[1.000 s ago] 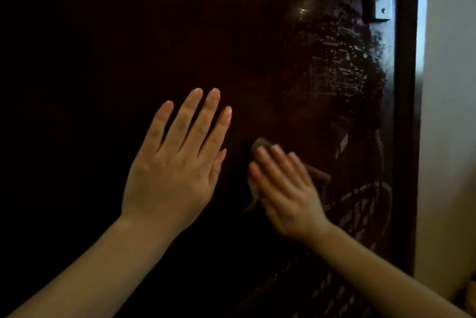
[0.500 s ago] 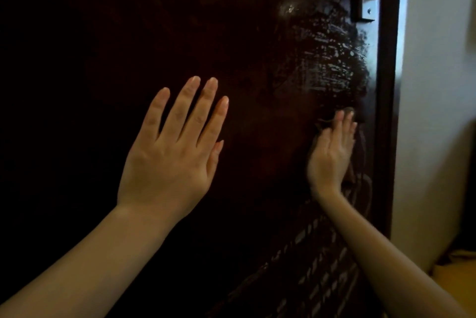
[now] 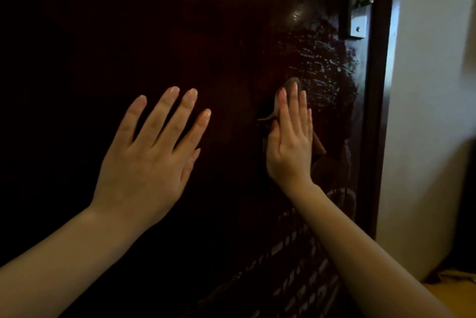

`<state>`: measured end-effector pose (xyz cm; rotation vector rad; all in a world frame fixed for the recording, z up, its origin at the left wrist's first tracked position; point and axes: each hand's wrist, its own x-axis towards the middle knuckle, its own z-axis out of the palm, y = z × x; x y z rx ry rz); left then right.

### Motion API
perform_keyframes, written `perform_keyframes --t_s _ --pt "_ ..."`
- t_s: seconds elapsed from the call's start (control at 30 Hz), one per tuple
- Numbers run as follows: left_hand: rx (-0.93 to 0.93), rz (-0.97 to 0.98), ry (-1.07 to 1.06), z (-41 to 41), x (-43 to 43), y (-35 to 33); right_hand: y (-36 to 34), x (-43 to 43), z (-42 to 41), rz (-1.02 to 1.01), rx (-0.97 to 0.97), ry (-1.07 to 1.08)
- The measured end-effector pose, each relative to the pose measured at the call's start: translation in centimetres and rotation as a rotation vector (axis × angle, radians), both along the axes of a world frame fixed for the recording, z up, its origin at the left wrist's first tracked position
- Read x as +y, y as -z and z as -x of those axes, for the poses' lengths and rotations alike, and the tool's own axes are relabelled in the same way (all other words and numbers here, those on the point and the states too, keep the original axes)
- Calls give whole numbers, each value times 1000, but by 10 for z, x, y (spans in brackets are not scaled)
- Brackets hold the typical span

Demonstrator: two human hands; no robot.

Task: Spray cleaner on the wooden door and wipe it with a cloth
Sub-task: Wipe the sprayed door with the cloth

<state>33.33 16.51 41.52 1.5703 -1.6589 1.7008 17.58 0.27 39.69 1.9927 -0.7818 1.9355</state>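
A: The right hand [image 3: 289,145] lies flat on the cloth [image 3: 290,83], its fingers straight and close together, pressing it against the wooden door [image 3: 154,34].

B: How much of the cloth shows?

A: Not much. A brownish fold pokes out above the fingertips, a corner sticks out left of the forefinger, and a flap shows to the right of the palm. The rest is under the hand.

B: And the left hand?

A: The left hand [image 3: 144,163] holds nothing. Its fingers are straight and slightly spread, palm towards the door. It looks to be laid on the wood, though the light is dim. It sits left of the right hand, near it but apart.

B: Any cleaner on the door?

A: Yes, pale wet streaks [image 3: 322,67] lie up and to the right of the cloth, just below the metal lock plate [image 3: 359,18]. More streaks run lower down, beside the right forearm.

B: What is past the door?

A: Its dark edge, then a pale wall [image 3: 432,85] on the right.
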Motion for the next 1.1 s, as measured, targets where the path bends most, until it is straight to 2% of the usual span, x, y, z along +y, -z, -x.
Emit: perform_keyframes --t_s 0.17,0.3,0.43,0.53,0.63,0.7,0.8,0.9,1.0,1.1 --pt "-35 -12 52 28 -25 -17 2 -11 13 84 53 6" --pt "-130 -61 73 47 -55 -16 17 -34 34 50 20 6" --pt "-149 -62 92 44 -63 -9 47 -73 72 -77 -74 17" --pt "-154 -52 105 42 -64 -9 69 -101 103 -250 -204 60" --pt "-150 -54 91 43 -65 -7 81 -104 110 -431 -325 49" --pt "-155 -55 83 43 -64 -8 78 -93 99 -477 -385 21" --pt "-150 -53 72 43 -64 -7 68 -66 67 -390 -386 -22" --pt "-152 -42 79 44 -65 -6 63 -41 36 -228 -277 -51" --pt "-159 -38 91 44 -66 -7 46 -44 40 -123 -173 -59" --pt "-150 -33 96 43 -67 -5 13 -71 63 -94 -175 -44"
